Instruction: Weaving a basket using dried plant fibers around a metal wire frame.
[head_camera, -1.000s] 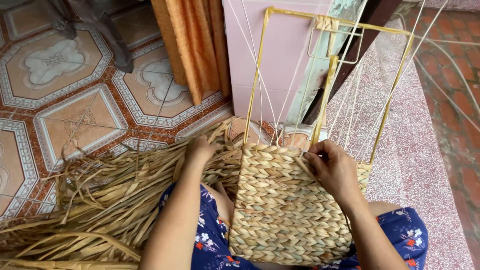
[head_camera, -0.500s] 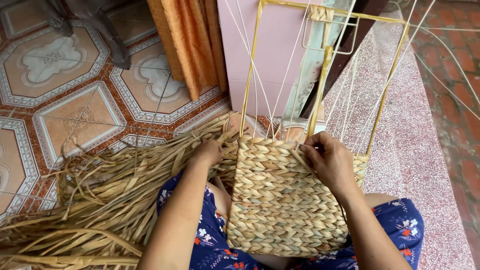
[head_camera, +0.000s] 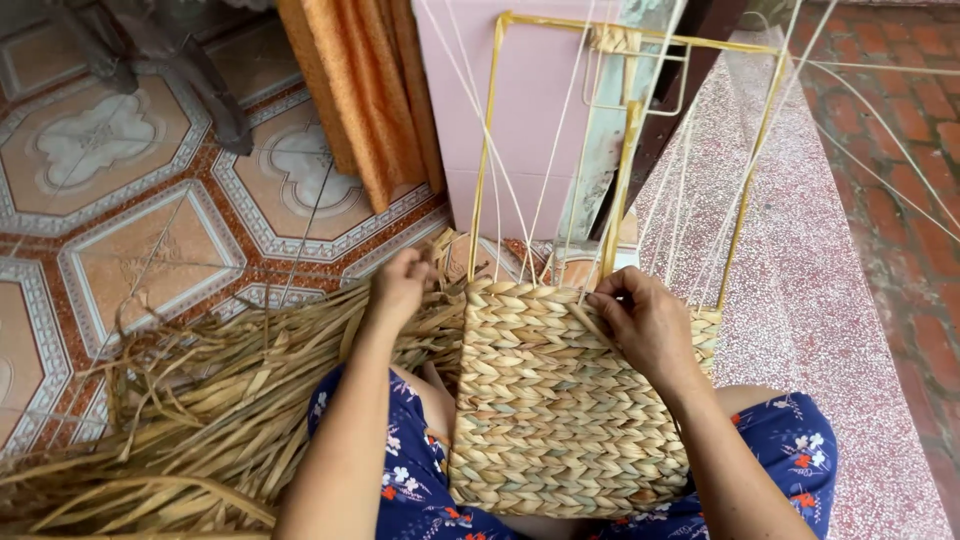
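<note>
- Head view: the right hand (head_camera: 650, 325) pinches a strand at the top edge of the woven panel (head_camera: 570, 400), fingers closed on it; the panel rests on the lap.
- The left hand (head_camera: 400, 285) curls at the panel's far corner beside the loose dried leaves (head_camera: 200, 430); its grip is hidden.
- Best to draw the strand snug between the cords on the yellow frame (head_camera: 620, 120), just beyond the fingertips.
</note>
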